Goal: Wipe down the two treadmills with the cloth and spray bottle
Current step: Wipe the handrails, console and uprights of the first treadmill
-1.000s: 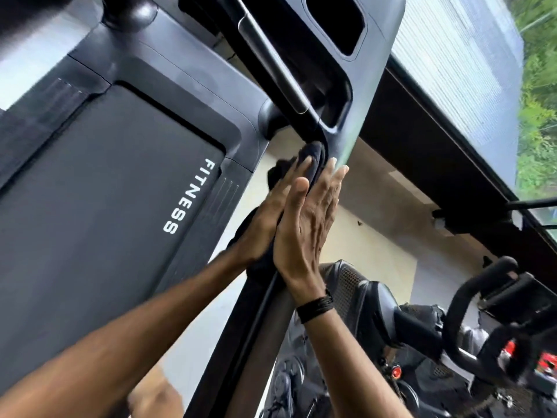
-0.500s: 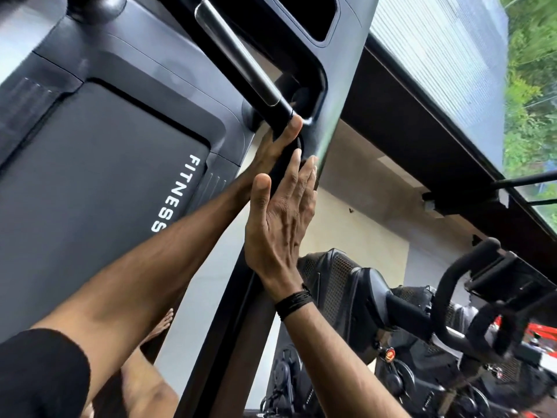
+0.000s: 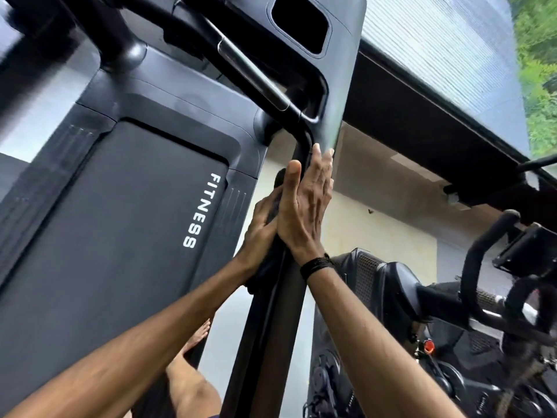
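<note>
Both hands sandwiched the treadmill's black upright post (image 3: 271, 297): left hand (image 3: 260, 230) pressed the dark cloth (image 3: 275, 203), right hand (image 3: 304, 206) flat-fingered at 3 o'clock. Uneven pressure could let the cloth slip.

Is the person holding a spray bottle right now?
No, both the left hand and the right hand press a dark cloth around the treadmill's upright bar.

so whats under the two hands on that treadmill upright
A dark cloth is sandwiched between the left hand and right hand, wrapped around the treadmill upright. Only its edges show; the stretch of post beneath the cloth is covered.
</note>
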